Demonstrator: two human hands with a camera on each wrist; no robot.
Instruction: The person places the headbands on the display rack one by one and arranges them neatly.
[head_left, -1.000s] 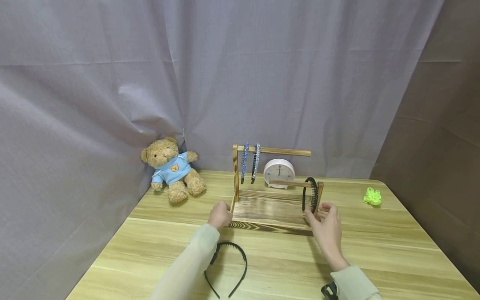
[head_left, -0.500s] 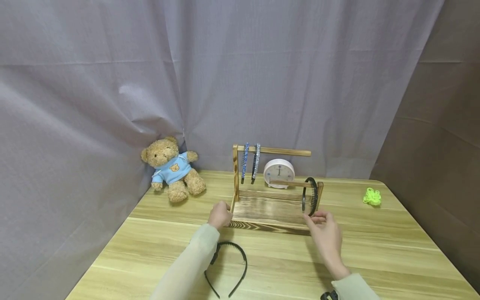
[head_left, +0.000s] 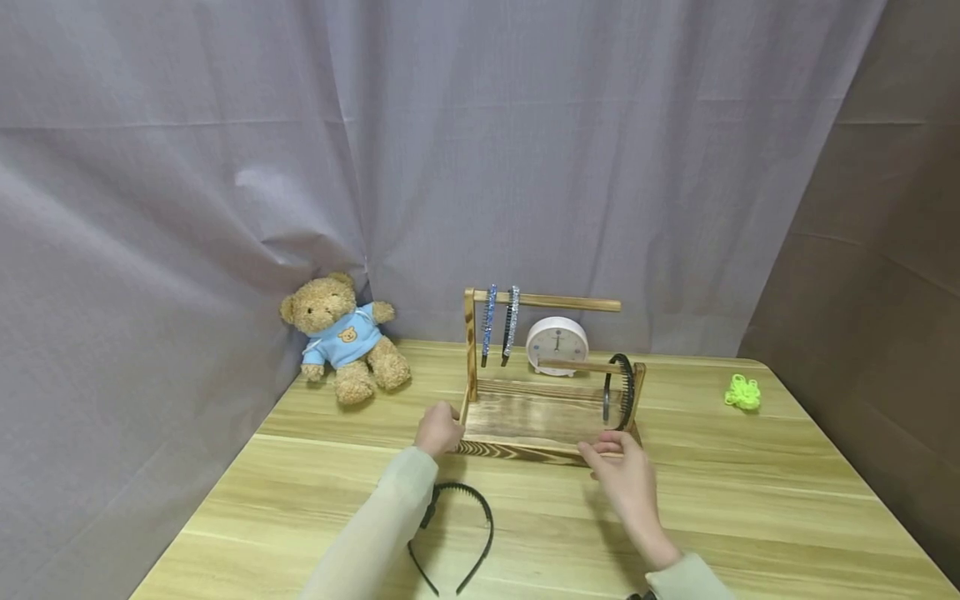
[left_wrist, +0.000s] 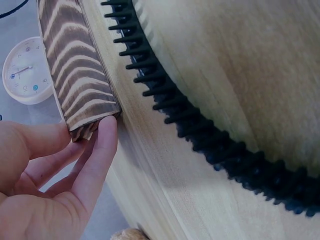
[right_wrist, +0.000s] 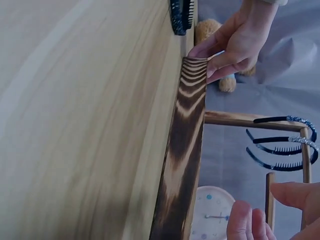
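A wooden headband stand (head_left: pixel 525 417) has a base and two bars at different heights. My left hand (head_left: pixel 438 429) grips the front left corner of its base; in the left wrist view, the fingers (left_wrist: pixel 106 145) and thumb pinch the dark-striped end. My right hand (head_left: pixel 622 479) is at the front edge toward the right, thumb and fingers apart and holding nothing. From the upper bar hang a blue glitter headband (head_left: pixel 489 325) and a silver glitter headband (head_left: pixel 512 325). A black headband (head_left: pixel 626 392) hangs on the lower bar. Another black toothed headband (left_wrist: pixel 195 120) lies on the table.
Behind the stand is a round white clock (head_left: pixel 557 343). A teddy bear (head_left: pixel 341 337) in a blue shirt sits at the back left of the wooden table (head_left: pixel 750 500). Toward the right edge lies a neon green bundle (head_left: pixel 742 392). Grey cloth (head_left: pixel 525 150) hangs behind.
My right hand has moved left and nearer along the stand's front, away from its right end and the hanging black headband. The left hand keeps its grip on the corner.
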